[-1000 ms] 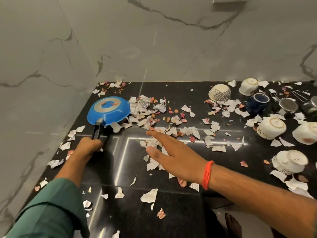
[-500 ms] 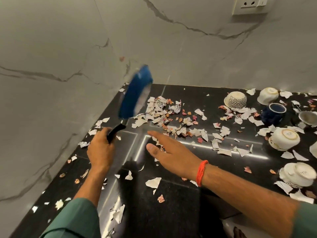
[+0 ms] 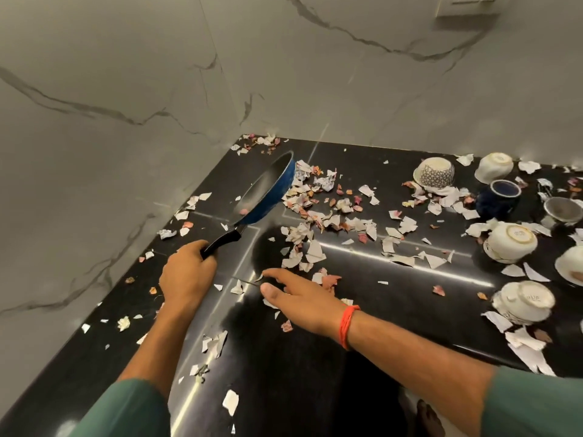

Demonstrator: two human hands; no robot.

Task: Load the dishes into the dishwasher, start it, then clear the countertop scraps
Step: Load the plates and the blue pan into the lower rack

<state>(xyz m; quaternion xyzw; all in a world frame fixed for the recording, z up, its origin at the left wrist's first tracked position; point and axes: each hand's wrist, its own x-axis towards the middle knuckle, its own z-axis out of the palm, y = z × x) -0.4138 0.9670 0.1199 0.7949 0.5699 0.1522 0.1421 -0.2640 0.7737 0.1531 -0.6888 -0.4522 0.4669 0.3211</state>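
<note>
My left hand [image 3: 186, 277] grips the black handle of a blue frying pan [image 3: 268, 192], which hangs tilted above the black countertop [image 3: 394, 298] with its dark inside facing left. My right hand [image 3: 303, 298] lies flat and open on the counter, fingers stretched toward the left over a few scraps. White and pink paper scraps [image 3: 318, 222] are strewn across the counter, thickest just right of the pan. Upturned bowls stand at the right: a patterned bowl [image 3: 436, 171], a white bowl [image 3: 493, 167], a dark blue cup [image 3: 500, 198] and more white bowls [image 3: 512, 242].
Marble walls close the counter at the left and back, with a socket [image 3: 467, 4] high on the right. A small metal strainer [image 3: 563, 209] sits among the bowls. The counter's front edge runs along the bottom, with a bare foot [image 3: 427, 417] on the floor below.
The pan lay upside down on the counter a second ago; my left hand lifted it and turned it over, tilted. My right hand slid slightly left along the counter.
</note>
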